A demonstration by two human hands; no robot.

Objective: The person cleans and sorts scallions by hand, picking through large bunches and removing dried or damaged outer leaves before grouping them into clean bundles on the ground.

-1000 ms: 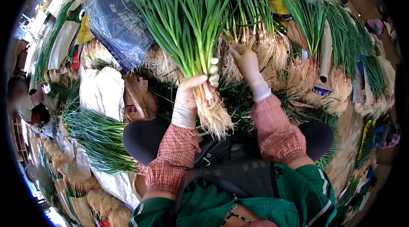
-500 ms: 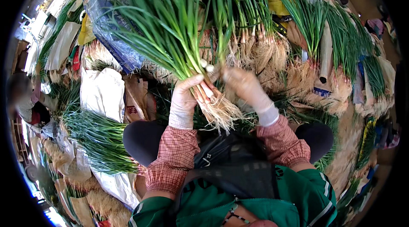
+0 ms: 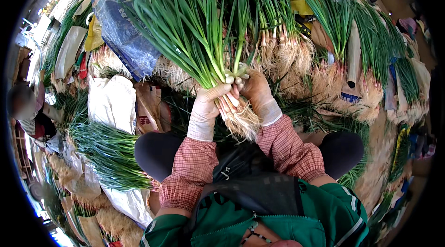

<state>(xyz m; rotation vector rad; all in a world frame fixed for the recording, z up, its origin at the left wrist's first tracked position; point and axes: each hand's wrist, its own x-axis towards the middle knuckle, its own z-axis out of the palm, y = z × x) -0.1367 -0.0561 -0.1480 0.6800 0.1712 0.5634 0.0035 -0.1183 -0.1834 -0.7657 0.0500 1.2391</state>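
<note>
In the head view, both gloved hands meet just above the centre of the frame around a bunch of green onions (image 3: 204,47). The left hand (image 3: 208,103) is wrapped tight around the white stems just above the tangled roots (image 3: 243,122), fingers curled across the front. The right hand (image 3: 257,91) closes against the same stems from the other side, its fingers pressed onto the pale bulbs; the two hands touch. The bunch stands nearly upright, its leaves fanning toward the upper left and top of the frame.

More rooted onions lie in a row (image 3: 296,57) across the upper right, another heap (image 3: 102,154) sits at lower left beside a white sack (image 3: 113,101), and a blue bag (image 3: 123,34) lies at upper left. Another person (image 3: 30,112) sits at the left edge.
</note>
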